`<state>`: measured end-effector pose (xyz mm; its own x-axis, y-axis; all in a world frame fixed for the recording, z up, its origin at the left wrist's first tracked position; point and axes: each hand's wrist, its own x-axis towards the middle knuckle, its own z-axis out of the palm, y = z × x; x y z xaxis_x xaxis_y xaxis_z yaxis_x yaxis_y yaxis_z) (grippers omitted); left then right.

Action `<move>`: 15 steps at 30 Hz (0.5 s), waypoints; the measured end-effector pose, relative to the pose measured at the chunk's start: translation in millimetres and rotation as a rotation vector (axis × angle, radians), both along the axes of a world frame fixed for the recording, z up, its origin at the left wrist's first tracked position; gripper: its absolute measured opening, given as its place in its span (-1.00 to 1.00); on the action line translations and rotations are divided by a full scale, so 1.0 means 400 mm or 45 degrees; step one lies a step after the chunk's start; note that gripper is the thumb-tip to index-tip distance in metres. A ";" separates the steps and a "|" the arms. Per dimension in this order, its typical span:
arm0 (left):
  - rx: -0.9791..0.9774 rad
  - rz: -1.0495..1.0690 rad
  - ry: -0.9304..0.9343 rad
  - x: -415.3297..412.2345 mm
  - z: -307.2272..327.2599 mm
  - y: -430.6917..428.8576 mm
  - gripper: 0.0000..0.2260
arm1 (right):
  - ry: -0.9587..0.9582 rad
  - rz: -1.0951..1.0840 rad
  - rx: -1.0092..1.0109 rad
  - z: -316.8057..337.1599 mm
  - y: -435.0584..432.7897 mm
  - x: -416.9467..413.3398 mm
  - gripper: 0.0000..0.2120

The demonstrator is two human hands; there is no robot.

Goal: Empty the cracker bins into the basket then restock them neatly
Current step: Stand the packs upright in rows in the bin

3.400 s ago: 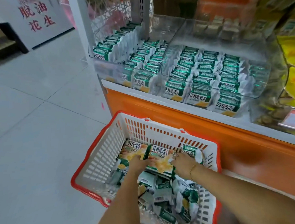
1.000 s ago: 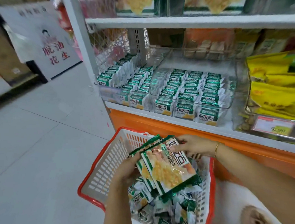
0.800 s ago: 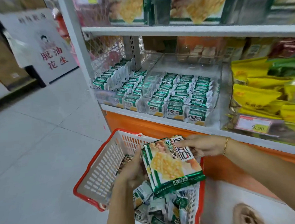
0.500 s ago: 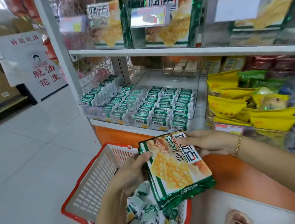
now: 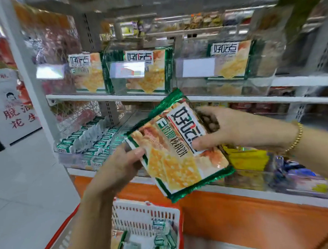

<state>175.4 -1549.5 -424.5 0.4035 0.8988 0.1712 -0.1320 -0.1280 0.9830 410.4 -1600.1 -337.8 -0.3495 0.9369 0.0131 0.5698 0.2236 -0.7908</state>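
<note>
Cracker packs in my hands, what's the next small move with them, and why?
Probably lift the large cracker packs toward the right-hand clear bin on the upper shelf and turn them upright. Your left hand and right hand hold them tilted just below that shelf, and the matching pack in that bin stands upright facing out, seemingly with room in front.

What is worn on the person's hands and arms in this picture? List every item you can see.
Neither the left hand nor the right hand is gloved. The left forearm and right forearm are bare, no sleeves in view. A gold beaded bracelet circles the right wrist.
</note>
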 end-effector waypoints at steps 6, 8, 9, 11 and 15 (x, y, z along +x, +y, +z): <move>0.335 -0.044 -0.360 0.127 0.211 0.094 -0.80 | -0.413 -0.329 0.900 0.213 -0.047 0.056 -0.27; 0.367 -0.086 -0.392 0.191 0.278 0.113 -0.92 | -0.477 -0.370 1.032 0.264 -0.038 0.093 -0.19; 0.352 -0.120 -0.425 0.220 0.306 0.123 -0.92 | -0.520 -0.390 1.057 0.287 -0.028 0.116 -0.18; 0.318 -0.173 -0.513 0.268 0.351 0.146 -0.90 | -0.605 -0.458 1.121 0.333 0.001 0.157 -0.19; 0.630 0.275 -0.004 0.332 0.387 0.196 -0.90 | -0.664 -0.573 1.096 0.408 0.079 0.214 -0.25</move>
